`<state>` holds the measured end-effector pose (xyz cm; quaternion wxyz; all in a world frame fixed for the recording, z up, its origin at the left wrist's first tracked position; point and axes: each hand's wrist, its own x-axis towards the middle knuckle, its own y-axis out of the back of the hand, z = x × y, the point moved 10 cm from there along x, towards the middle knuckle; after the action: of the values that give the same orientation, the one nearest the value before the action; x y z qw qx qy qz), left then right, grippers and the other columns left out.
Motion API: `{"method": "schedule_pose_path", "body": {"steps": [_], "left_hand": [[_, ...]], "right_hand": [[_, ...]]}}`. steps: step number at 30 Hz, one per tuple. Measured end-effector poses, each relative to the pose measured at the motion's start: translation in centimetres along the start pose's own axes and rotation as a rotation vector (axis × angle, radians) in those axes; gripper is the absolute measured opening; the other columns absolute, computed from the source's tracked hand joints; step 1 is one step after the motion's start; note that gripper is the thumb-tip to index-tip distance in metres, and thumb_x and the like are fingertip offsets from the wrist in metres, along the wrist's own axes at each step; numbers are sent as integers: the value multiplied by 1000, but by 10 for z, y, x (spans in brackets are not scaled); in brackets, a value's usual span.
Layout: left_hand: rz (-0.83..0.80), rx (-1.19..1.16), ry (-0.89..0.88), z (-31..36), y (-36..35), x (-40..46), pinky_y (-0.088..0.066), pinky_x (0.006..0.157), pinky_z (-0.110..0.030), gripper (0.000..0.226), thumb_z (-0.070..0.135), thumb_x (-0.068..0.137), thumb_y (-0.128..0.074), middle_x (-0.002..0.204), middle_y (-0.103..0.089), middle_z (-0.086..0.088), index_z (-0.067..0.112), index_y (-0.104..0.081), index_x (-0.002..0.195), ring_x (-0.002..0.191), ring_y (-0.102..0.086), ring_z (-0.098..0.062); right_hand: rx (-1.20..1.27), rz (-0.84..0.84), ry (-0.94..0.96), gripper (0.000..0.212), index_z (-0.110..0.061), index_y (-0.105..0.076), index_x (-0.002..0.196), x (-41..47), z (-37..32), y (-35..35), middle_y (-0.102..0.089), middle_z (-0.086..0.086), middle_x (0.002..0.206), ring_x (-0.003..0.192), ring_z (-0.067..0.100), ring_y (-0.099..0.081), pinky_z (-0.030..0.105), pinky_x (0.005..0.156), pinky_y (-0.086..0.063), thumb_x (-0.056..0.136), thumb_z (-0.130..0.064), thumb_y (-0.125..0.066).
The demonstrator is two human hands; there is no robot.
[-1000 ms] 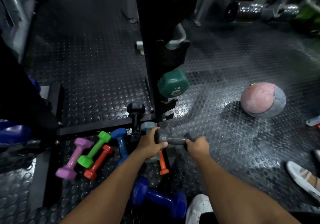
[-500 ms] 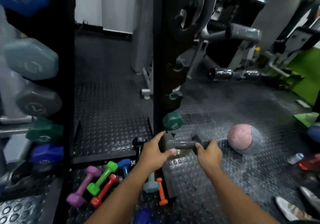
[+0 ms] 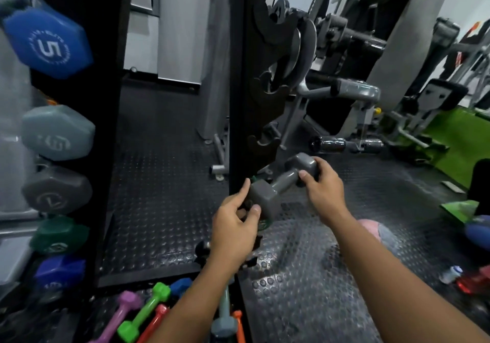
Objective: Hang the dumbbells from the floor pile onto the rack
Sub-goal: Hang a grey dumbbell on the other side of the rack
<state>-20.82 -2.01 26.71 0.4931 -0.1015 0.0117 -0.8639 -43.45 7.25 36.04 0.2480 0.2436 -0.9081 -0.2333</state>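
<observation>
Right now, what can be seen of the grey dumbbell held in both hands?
The grey dumbbell is dark grey with a smooth, slightly glossy coating, two blocky faceted heads and a short round handle. It is off the floor, tilted, its far head higher and to the right. The left hand grips the near head, thumb and fingers around it; the right hand grips the far head. It sits just in front of the black rack upright, not yet on a hook.
</observation>
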Motion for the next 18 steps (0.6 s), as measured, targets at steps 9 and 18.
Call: {"method": "schedule_pose_path", "body": {"steps": [9, 18], "left_hand": [[231, 16, -38, -4, -14, 24, -60, 80, -24, 33, 29, 88, -81, 119, -60, 18, 41, -55, 105, 101, -70, -11], [258, 42, -127, -2, -22, 40, -62, 77, -36, 27, 32, 93, -75, 110, -57, 5, 44, -52, 97, 94, -72, -24]], "right_hand": [[287, -169, 48, 39, -25, -65, 131, 72, -1, -52, -74, -4, 119, 107, 11, -72, 32, 93, -59, 98, -6, -66], [406, -254, 64, 52, -9, -62, 142, 102, -14, -110, -74, 10, 125, 113, 19, -72, 26, 88, -58, 93, 8, -66]]}}
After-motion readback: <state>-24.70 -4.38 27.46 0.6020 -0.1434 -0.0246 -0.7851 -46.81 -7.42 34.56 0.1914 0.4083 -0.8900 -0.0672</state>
